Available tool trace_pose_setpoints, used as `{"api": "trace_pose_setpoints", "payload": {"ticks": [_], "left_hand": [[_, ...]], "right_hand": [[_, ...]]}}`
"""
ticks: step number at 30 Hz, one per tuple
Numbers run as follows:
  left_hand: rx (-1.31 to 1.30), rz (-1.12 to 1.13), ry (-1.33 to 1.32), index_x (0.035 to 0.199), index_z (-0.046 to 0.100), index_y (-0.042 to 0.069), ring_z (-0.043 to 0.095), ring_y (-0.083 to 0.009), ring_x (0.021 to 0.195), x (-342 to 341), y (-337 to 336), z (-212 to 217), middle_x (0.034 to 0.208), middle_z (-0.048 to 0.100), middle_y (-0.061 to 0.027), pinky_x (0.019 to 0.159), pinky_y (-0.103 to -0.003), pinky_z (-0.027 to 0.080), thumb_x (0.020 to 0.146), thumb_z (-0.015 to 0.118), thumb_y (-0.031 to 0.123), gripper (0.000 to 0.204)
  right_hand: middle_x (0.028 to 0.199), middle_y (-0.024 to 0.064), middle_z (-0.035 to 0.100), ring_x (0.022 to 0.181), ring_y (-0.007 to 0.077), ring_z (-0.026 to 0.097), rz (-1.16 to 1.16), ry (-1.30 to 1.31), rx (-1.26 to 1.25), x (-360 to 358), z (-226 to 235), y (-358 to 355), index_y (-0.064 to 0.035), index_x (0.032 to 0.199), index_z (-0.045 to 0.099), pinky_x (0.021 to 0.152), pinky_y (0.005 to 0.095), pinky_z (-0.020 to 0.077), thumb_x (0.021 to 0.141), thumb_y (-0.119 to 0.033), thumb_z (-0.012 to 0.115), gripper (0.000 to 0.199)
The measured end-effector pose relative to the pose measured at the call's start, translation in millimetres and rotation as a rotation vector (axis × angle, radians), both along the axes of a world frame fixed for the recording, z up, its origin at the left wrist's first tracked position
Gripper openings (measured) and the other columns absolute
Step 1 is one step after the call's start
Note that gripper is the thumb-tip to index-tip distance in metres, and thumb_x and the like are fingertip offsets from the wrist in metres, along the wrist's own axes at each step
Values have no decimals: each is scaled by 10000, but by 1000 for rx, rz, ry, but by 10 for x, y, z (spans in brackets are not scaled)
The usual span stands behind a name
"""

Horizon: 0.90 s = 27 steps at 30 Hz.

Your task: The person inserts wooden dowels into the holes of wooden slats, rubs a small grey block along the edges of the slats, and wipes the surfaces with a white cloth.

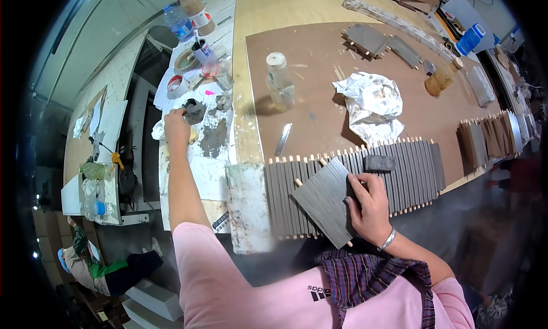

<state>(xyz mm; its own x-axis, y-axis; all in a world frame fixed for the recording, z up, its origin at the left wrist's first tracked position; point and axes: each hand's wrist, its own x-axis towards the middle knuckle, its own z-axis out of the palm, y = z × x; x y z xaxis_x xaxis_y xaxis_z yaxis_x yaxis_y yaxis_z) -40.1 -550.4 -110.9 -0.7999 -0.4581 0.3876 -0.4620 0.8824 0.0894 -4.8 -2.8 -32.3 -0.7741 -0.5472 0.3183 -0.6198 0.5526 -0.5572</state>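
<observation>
My right hand [370,206] grips a flat grey board [326,200] with a wood-grain face and small wooden pegs at its edges. The board lies tilted over a long row of similar grey boards [411,183] stood on edge, pegs sticking out on both sides. On top of that row, just beyond my right fingers, rests a small dark grey block [380,163]. Stretched out to the far left, my left hand [174,124] has its fingers closed at the edge of a dark grey lump or small cup [194,111]; what they pinch is too small to make out.
Beyond the row lie a crumpled white cloth [374,103], a clear bottle [279,83] and a metal strip [283,139]. More boards stand at the right [488,138]. Tape rolls [177,86] and bottles [197,12] crowd the left table. Another person [94,266] is at lower left.
</observation>
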Motion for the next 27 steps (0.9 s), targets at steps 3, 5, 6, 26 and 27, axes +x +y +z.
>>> {"api": "trace_pose_setpoints", "payload": {"ticks": [3, 5, 6, 26, 27], "left_hand": [[-11, 29, 11, 1022, 708, 79, 587, -319, 1030, -89, 32, -42, 1028, 661, -98, 880, -418, 506, 808, 639, -13, 243], [-35, 1, 12, 1010, 708, 83, 585, -312, 1014, -120, 45, -34, 994, 651, -94, 865, -416, 505, 816, 640, 3, 220], [-70, -20, 12, 998, 708, 86, 584, -306, 997, -102, 15, -32, 961, 640, -89, 850, -414, 504, 825, 641, 18, 198], [804, -671, 218, 988, 650, 6, 611, -251, 831, 1356, 2741, 971, 904, 629, -119, 754, -345, 499, 803, 640, -64, 198], [769, -724, 199, 975, 658, 10, 607, -292, 820, 1384, 2855, 991, 908, 626, -137, 747, -356, 493, 759, 657, -69, 230]], "right_hand": [[1118, 190, 561, 941, 363, 538, 4, 20, -2, -7, -19, 22, 29, 1290, 569, 803, 437, 466, 720, 43, 724, 591], [1118, 190, 564, 933, 362, 540, 3, 17, 1, -8, 1, 25, 24, 1300, 567, 795, 440, 468, 718, 51, 720, 602], [1118, 190, 563, 933, 361, 540, 4, 23, -3, -5, -4, 22, 23, 1302, 567, 794, 440, 468, 719, 52, 718, 603], [1104, 164, 561, 939, 345, 546, -15, 78, -57, -15, -122, 33, 33, 1225, 597, 783, 423, 472, 738, 9, 709, 501], [1104, 164, 561, 939, 345, 546, -15, 76, -58, -5, -119, 26, 33, 1225, 597, 783, 423, 472, 738, 9, 709, 501]]}}
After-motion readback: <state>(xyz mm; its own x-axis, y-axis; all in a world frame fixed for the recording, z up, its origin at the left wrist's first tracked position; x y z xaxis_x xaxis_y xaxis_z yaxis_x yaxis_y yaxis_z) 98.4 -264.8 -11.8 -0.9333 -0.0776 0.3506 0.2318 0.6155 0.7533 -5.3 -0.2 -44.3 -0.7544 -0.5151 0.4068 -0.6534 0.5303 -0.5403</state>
